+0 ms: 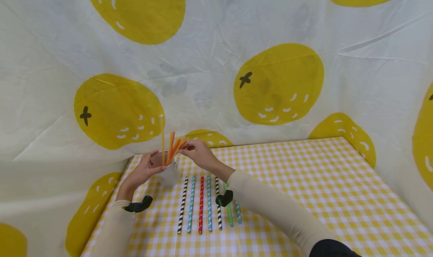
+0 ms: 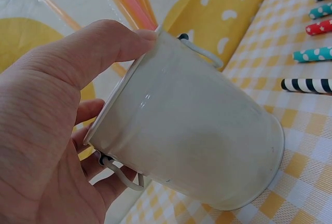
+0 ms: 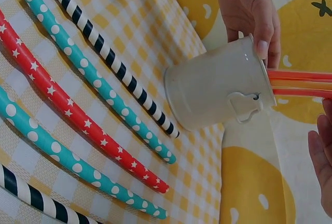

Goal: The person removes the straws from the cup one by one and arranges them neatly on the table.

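Observation:
A white metal bucket (image 1: 170, 177) with small side handles stands on the table. My left hand (image 1: 143, 170) grips its rim, with the thumb (image 2: 122, 42) on the near side and the fingers round the far side. Orange and red plastic straws (image 1: 173, 148) rise out of the bucket in a leaning bunch. At the upper part of that bunch my right hand (image 1: 200, 154) pinches straws between thumb and fingers; the right wrist view shows only part of it. One orange straw (image 1: 162, 136) stands apart from the bunch, at the bucket's left side.
To the right of the bucket lies a row of patterned paper straws: black-striped (image 3: 114, 58), turquoise dotted (image 3: 98, 79), red starred (image 3: 78, 115) and green (image 1: 230, 213). A yellow checked cloth (image 1: 304, 182) covers the table. Fruit-print fabric (image 1: 203, 91) hangs behind it.

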